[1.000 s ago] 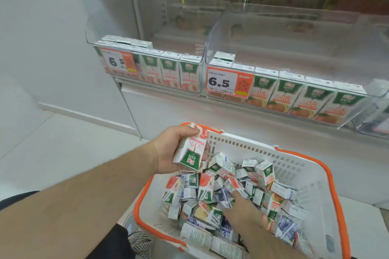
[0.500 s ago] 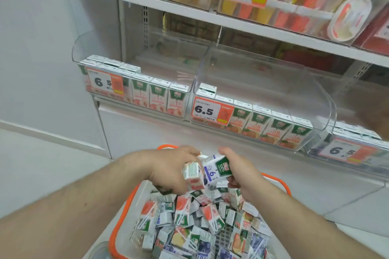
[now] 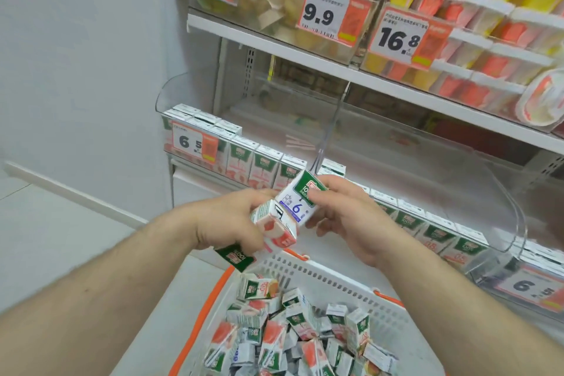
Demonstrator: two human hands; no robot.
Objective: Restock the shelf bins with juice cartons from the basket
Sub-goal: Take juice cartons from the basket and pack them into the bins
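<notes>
Person's arms: both forearms showing bare to the frame edge, no sleeves visible. Left hand (image 3: 232, 223) and right hand (image 3: 351, 220) wearing no gloves, rings or watch.

Bright, even, nearly shadowless store lighting, with white glare on the clear curved plastic shelf bins (image 3: 396, 159) at 3 o'clock, motion blur softening the orange-and-white price tags (image 3: 329, 14) at 12 o'clock, and wide-angle bending toward the edges.

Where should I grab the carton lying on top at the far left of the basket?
Pinch the carton across its two long edges, coming straight down from above. It lies flat atop the pile in the basket, broad face up, so those edges look free.
</notes>
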